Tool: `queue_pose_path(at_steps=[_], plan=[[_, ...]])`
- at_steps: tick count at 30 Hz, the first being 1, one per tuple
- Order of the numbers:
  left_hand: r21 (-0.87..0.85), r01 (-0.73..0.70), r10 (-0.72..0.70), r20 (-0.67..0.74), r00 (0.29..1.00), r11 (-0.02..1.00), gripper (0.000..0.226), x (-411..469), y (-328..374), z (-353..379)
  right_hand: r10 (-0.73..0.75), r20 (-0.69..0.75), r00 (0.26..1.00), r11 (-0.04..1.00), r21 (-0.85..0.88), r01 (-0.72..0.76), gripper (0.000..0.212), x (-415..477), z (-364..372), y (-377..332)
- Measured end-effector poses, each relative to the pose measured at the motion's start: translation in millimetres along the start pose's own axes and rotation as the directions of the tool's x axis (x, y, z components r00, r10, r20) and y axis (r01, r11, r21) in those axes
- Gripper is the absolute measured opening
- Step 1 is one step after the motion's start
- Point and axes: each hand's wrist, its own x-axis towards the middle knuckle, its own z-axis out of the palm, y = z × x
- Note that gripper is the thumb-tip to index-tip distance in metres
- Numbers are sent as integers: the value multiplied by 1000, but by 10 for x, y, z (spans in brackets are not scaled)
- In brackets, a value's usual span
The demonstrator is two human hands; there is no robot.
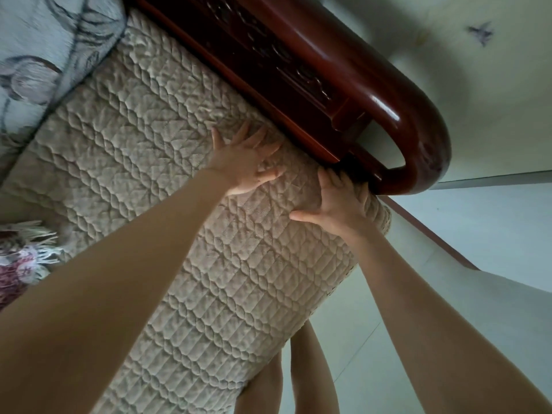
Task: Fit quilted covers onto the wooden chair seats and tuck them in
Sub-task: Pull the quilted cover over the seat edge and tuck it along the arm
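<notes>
Your left hand (pixel 248 165) lies flat, fingers spread, on the beige quilted fabric cover (pixel 143 150) over the seat. Your right hand (pixel 340 204), thumb stretched out, presses the cover's edge against the curved, glossy dark-red wooden armrest (pixel 412 115).

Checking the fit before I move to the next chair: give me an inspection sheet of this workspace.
Surface: quilted cover spread across it, hiding what lies beneath.
Job's things: the cover reaches the wooden armrest.
Clutter: floral cushion and fringed cloth beside the cover.
Grips: left hand flat on the cover, fingers spread; right hand presses it beside the armrest.
Cables: nothing seen.
Surroundings: pale tiled floor.
</notes>
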Motion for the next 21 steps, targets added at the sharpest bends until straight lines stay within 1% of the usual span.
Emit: queue_pose_path(at_steps=[2,4,7,10,14,17,21], plan=[[-2,-41,41,-71,997,999,66,-119,-84,40,-51,-34,998,997,47,53,116,-115,40,-130],[5,-37,37,-137,990,999,65,-242,-214,70,-100,-42,994,991,88,104,112,-137,53,-330],[-30,21,-26,-148,989,999,64,-306,-403,63,-153,-72,986,978,135,162,109,-5,-10,-523],[-35,88,-93,-150,984,995,64,-254,-622,7,-181,-85,980,964,181,194,112,266,-132,-683],[-80,166,-177,-166,970,983,69,-126,-777,-73,-136,-43,990,935,325,143,122,583,-147,-872],[-108,206,-222,-168,960,973,70,43,-854,-153,-119,17,993,952,286,109,124,704,-120,-905],[-78,267,-271,-48,961,961,69,318,-892,-174,-105,90,990,958,275,76,126,810,-174,-886]])
